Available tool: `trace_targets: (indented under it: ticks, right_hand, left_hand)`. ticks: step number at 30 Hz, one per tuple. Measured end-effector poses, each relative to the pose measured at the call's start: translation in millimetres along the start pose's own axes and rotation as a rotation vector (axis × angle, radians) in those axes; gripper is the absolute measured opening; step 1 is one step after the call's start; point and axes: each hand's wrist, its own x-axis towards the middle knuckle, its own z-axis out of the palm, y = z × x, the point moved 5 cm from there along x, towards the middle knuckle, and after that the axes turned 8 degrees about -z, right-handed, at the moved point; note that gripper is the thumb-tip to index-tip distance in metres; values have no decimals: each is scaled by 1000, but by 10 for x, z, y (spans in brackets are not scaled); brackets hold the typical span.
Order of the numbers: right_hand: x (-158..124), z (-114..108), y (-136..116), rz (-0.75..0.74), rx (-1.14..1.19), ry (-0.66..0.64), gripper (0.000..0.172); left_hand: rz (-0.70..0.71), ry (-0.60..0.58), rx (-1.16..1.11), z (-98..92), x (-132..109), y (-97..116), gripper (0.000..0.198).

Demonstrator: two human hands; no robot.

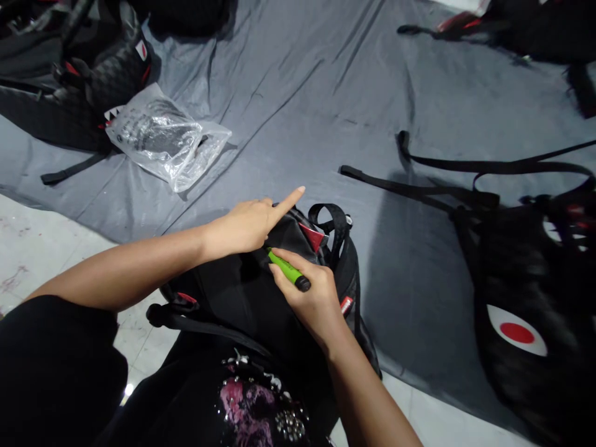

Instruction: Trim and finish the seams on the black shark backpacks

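A black backpack (233,285) lies against the front of my body, with a red tag (313,237) and a strap loop near its top. Across the bag's upper part rests my left hand (246,225), index finger stretched out and the other fingers curled onto the fabric. My right hand (310,288) is closed around a bright green, pen-shaped tool (287,268) with a black end. The tool's tip reaches the bag just under my left hand, and what it touches there is hidden.
Grey cloth (298,124) covers the floor, with white tiles (37,242) at its edge. A clear plastic bag (167,136) lies by a checkered black backpack (93,93) at left. Another black backpack (503,273) with long straps (419,186) is at right; dark bags lie farther back.
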Motion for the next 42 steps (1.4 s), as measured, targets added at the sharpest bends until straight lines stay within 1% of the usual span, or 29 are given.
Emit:
trace_targets:
  ticks: [5, 7, 11, 15, 19, 23, 27, 30, 32, 33, 34, 35, 36, 37, 38, 39, 40, 41, 42]
  right_hand:
    - [-23, -7, 17, 11, -51, -19, 29]
    - [-23, -9, 14, -10, -46, 1, 29]
    - [-17, 12, 5, -21, -67, -27, 29]
    - [-24, 1, -29, -43, -80, -14, 30]
    - [-25, -4, -10, -4, -131, -20, 29]
    - [11, 3, -14, -60, -78, -26, 30]
    - [39, -11, 42, -44, -79, -24, 31]
    - [40, -22, 96, -29, -47, -41, 34]
    - [23, -36, 131, 7, -91, -61, 34]
    - [13, -43, 138, 19, -105, -69, 34]
    - [4, -51, 137, 25, -102, -72, 34]
    - [-5, -56, 131, 26, -86, -73, 34]
    - [-12, -62, 122, 25, -63, -73, 33]
    - [-21, -70, 112, 26, -42, -68, 33]
    - [-31, -83, 102, 28, -25, -61, 32]
    - [-46, -102, 91, 27, -13, -51, 31]
    - [-66, -129, 72, 20, -7, -37, 30]
    - [-92, -162, 45, 3, -5, -24, 29]
    - [-123, -204, 5, -25, -4, -6, 27]
  left_hand:
    - [7, 16, -7, 17, 16, -6, 104]
    - [1, 9, -7, 12, 12, -1, 103]
    - [-26, 1, 4, -11, -3, 7, 101]
    - [-35, -9, 6, -6, -8, 1, 100]
    - [-11, 8, -15, 17, 10, -10, 100]
    - [-21, 21, -25, 14, 18, 1, 101]
    - [-36, -16, -71, -36, -2, 64, 99]
    - [-49, -80, -164, -58, 51, -7, 95]
    - [-21, -118, -322, -51, 130, -162, 89]
    - [-26, -111, -418, -43, 183, -288, 80]
    - [-57, -77, -495, -32, 242, -451, 71]
    - [-125, -14, -527, -16, 304, -647, 63]
    - [-236, 79, -506, 3, 362, -874, 58]
    - [-380, 191, -442, 20, 406, -1117, 56]
    - [-532, 300, -360, 38, 436, -1352, 56]
    - [-676, 383, -288, 65, 459, -1565, 61]
    - [-797, 419, -251, 112, 490, -1751, 68]
    - [-879, 404, -254, 178, 539, -1900, 74]
    - [-917, 349, -280, 256, 609, -2007, 78]
